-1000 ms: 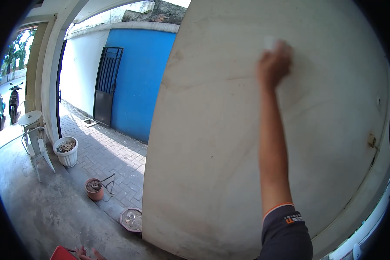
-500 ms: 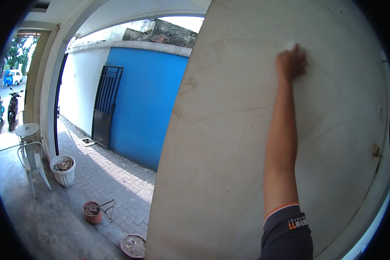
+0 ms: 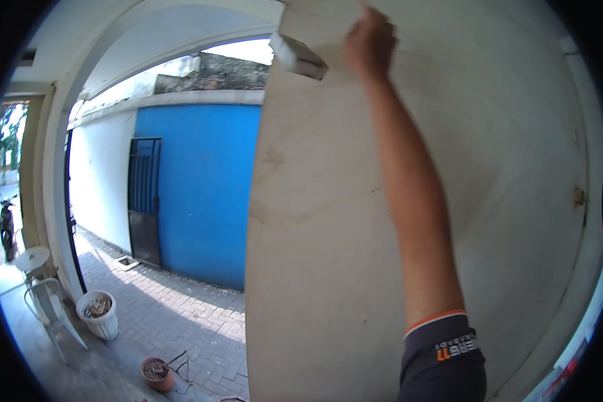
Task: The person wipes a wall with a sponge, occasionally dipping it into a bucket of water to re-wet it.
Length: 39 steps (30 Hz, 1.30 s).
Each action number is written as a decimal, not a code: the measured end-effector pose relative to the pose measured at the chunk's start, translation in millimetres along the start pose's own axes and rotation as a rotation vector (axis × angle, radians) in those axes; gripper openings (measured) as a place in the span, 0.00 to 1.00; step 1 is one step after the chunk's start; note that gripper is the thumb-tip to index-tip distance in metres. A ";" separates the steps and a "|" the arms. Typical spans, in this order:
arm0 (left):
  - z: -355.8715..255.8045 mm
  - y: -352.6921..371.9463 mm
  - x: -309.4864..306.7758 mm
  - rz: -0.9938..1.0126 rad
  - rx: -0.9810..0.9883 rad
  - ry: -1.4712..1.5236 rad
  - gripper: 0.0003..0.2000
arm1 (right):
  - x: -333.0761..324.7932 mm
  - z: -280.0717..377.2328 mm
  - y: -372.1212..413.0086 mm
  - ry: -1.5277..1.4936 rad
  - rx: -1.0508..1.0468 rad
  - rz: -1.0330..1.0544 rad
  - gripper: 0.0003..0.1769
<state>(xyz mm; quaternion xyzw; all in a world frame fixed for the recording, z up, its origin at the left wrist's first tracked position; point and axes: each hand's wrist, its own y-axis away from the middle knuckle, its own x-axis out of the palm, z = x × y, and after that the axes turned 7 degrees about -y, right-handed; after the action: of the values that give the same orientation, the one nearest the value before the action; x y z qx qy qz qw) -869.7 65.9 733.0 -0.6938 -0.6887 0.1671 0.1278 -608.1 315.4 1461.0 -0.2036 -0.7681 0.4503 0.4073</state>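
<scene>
My right hand (image 3: 372,43) is raised near the top of the view, at the beige wall panel (image 3: 328,268). Its fingers look curled, with one fingertip or a thin item pointing up at the frame's edge; blur hides what they hold. To the left of the hand, apart from it, a pale block-like object (image 3: 301,57) shows tilted at the panel's upper left edge. What supports it cannot be made out. My left hand is out of the picture.
Left of the panel are a blue wall (image 3: 204,194), a dark metal door (image 3: 145,201) and a paved passage (image 3: 181,308). A white chair (image 3: 50,308), round table (image 3: 33,259), white planter (image 3: 99,315) and brown pot (image 3: 157,374) stand at the lower left.
My right hand has moved up and left across the panel. The pale block-like object has come into view. The camera view has shifted, so the passage and pots sit lower and slightly left.
</scene>
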 end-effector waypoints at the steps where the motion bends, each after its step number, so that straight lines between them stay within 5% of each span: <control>1: 19.2 -16.2 24.1 0.154 -0.079 0.212 0.36 | -34.5 -33.8 -18.2 0.054 0.201 0.116 0.29; 2: 39.1 -32.1 48.1 0.292 -0.189 0.405 0.37 | -54.9 -66.0 -30.1 0.124 0.268 0.121 0.30; 4: -136.7 -27.4 106.9 0.174 -0.003 0.630 0.29 | -93.8 -81.9 -21.8 -0.023 0.256 0.100 0.33; 6: -259.4 24.9 94.3 1.025 0.004 1.246 0.38 | -127.3 -20.8 25.4 -0.464 0.419 0.174 0.36; 7: -322.3 49.7 90.7 1.440 -0.102 1.320 0.44 | -154.5 8.6 52.7 -0.665 0.578 0.183 0.38; 8: -311.8 98.9 99.5 1.726 -0.443 1.335 0.47 | -180.8 32.3 85.1 -0.774 0.743 0.154 0.38; 10: -291.8 153.3 103.3 1.893 -0.610 1.418 0.45 | -225.9 78.2 149.9 -0.735 0.889 0.103 0.37; 13: -253.4 161.6 65.1 2.137 -0.260 0.847 0.42 | -265.0 85.8 213.4 -0.525 0.727 0.293 0.36; 18: -260.6 133.3 48.7 2.219 -0.403 0.533 0.30 | -286.1 93.8 236.4 -0.419 0.684 0.507 0.38; 20: -264.8 115.8 44.7 2.131 -0.771 0.561 0.24 | -287.8 86.9 242.8 -0.560 0.753 0.542 0.37; 22: -233.0 104.8 56.4 2.081 -0.640 0.917 0.21 | -304.5 83.7 251.1 -0.805 0.883 0.723 0.34; 24: -226.0 78.1 60.9 1.814 -0.620 0.979 0.17 | -329.5 97.0 283.5 -1.070 1.206 0.985 0.32; 25: -242.3 59.7 60.3 1.701 -0.878 0.867 0.11 | -342.3 106.6 305.5 -1.158 1.430 1.127 0.34; 27: -240.3 44.7 73.2 1.392 -0.612 0.905 0.11 | -349.4 141.3 321.2 -1.164 1.445 1.220 0.53; 30: -224.0 23.0 90.6 0.983 -0.004 0.994 0.12 | -348.6 176.2 343.3 -1.144 1.415 1.255 0.53; 33: -211.2 5.2 96.9 0.629 0.636 1.173 0.17 | -342.9 200.8 353.8 -1.306 1.713 1.172 0.39; 36: -204.8 -0.4 98.0 0.532 0.899 1.206 0.24 | -343.0 219.9 347.0 -1.240 1.766 1.001 0.36; 39: -212.5 13.1 96.8 0.420 0.648 1.224 0.35 | -344.6 232.1 344.2 -1.227 1.683 0.736 0.38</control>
<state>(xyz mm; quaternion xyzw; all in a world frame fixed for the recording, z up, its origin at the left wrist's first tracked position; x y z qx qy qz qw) -771.4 173.4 915.9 -0.7079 -0.2616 -0.0346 0.6552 -612.8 135.3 952.4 0.1804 -0.1803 0.9474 -0.1935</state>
